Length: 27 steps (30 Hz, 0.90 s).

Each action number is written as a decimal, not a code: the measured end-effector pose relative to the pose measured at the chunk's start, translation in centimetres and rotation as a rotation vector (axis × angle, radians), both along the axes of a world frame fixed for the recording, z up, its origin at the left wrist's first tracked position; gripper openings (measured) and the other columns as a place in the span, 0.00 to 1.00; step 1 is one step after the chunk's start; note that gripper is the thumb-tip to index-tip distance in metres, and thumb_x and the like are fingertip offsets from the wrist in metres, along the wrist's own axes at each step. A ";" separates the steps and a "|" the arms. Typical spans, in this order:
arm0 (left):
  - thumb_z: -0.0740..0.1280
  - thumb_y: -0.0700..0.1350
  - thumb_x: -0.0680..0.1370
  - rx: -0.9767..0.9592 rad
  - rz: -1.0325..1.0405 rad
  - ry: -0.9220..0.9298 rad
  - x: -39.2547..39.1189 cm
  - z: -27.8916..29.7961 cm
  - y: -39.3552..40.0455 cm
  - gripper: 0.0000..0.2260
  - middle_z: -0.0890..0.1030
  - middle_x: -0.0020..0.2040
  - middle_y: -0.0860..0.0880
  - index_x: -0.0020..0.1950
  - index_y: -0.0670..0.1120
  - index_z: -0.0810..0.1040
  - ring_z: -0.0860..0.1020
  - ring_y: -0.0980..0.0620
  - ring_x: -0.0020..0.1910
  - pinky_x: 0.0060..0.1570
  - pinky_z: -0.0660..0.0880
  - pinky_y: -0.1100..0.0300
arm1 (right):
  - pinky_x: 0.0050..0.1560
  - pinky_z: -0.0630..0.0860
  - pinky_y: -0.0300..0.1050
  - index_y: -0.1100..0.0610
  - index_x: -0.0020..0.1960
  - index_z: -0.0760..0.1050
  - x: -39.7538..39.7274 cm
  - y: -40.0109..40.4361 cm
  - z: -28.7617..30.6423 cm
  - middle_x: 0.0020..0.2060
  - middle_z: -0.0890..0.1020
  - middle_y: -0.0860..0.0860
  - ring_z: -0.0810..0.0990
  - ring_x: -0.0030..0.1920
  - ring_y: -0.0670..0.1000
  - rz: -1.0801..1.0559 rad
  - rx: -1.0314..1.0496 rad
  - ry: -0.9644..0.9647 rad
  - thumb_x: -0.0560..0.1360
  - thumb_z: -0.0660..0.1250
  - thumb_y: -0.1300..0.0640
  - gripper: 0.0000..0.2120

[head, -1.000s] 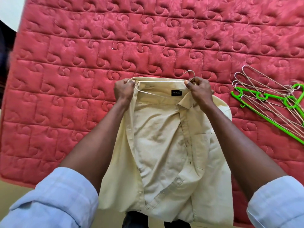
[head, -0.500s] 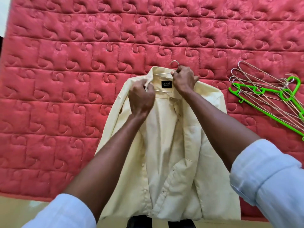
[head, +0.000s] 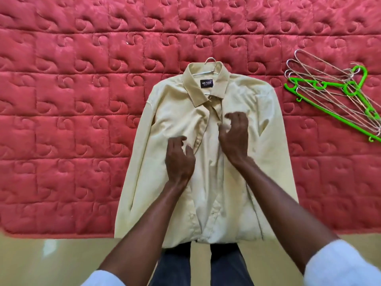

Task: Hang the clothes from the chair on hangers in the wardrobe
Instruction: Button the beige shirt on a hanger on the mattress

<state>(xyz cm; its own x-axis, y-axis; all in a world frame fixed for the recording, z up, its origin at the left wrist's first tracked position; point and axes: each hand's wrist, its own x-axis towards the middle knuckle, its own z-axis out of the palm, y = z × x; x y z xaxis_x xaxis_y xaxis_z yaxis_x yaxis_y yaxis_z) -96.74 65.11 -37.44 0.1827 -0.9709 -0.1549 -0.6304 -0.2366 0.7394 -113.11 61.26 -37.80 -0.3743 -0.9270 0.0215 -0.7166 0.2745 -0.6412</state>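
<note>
A pale yellow shirt (head: 177,112) lies flat, front up, on the red quilted mattress (head: 72,112). A wire hanger sits inside it, and its hook (head: 210,59) pokes out above the collar. My left hand (head: 179,159) hovers over the shirt's left chest with its fingers loosely curled, next to a button on the placket. My right hand (head: 235,135) is over the placket a little higher, fingers and thumb curled and apart. Neither hand grips the fabric.
A pile of spare hangers lies on the mattress at the right: several wire ones (head: 313,65) and a green plastic one (head: 321,86). The mattress edge and a yellowish floor (head: 61,259) run along the bottom. My dark trouser legs (head: 175,265) show below the shirt hem.
Both hands have let go of the collar and hanger and moved down to the chest. The shirt now lies spread flat with the collar folded down.
</note>
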 end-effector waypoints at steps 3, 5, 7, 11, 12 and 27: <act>0.65 0.37 0.75 0.056 -0.089 -0.008 0.2 0.0 4.9 0.08 0.78 0.48 0.47 0.53 0.43 0.77 0.77 0.48 0.46 0.44 0.75 0.55 | 0.47 0.72 0.42 0.61 0.47 0.77 2.7 7.2 0.2 0.44 0.78 0.56 0.77 0.46 0.55 0.069 0.103 -0.101 0.72 0.66 0.67 0.05; 0.66 0.37 0.75 0.075 -0.161 -0.025 0.6 -0.2 8.0 0.06 0.78 0.46 0.48 0.52 0.43 0.77 0.78 0.49 0.44 0.43 0.74 0.57 | 0.45 0.67 0.35 0.61 0.47 0.78 4.1 11.1 0.2 0.43 0.79 0.55 0.77 0.45 0.53 0.099 0.204 -0.156 0.73 0.65 0.68 0.06; 0.67 0.39 0.76 0.114 -0.165 -0.050 1.5 -0.6 10.7 0.05 0.78 0.45 0.49 0.51 0.44 0.77 0.78 0.49 0.43 0.41 0.74 0.56 | 0.45 0.66 0.34 0.60 0.47 0.79 5.1 14.4 0.1 0.43 0.81 0.54 0.79 0.45 0.52 0.094 0.337 -0.218 0.74 0.66 0.65 0.04; 0.68 0.51 0.77 0.308 -0.110 -0.160 3.9 -1.0 15.0 0.09 0.79 0.43 0.49 0.47 0.46 0.76 0.78 0.46 0.42 0.42 0.74 0.53 | 0.48 0.71 0.45 0.56 0.41 0.78 6.3 20.2 -0.6 0.38 0.81 0.50 0.80 0.43 0.52 0.137 0.560 -0.212 0.75 0.67 0.54 0.07; 0.69 0.53 0.76 0.347 -0.150 -0.213 4.4 -1.1 15.9 0.11 0.79 0.42 0.48 0.45 0.46 0.75 0.78 0.45 0.41 0.42 0.73 0.53 | 0.49 0.72 0.47 0.56 0.42 0.77 6.5 21.3 -0.7 0.39 0.80 0.51 0.79 0.44 0.53 0.169 0.571 -0.193 0.74 0.68 0.52 0.08; 0.62 0.53 0.75 0.421 -0.505 -0.248 3.5 1.0 25.2 0.13 0.80 0.38 0.47 0.38 0.45 0.73 0.78 0.45 0.39 0.38 0.74 0.53 | 0.46 0.75 0.52 0.64 0.59 0.73 3.3 32.2 2.1 0.50 0.77 0.61 0.77 0.48 0.62 -0.005 0.414 0.081 0.71 0.61 0.67 0.16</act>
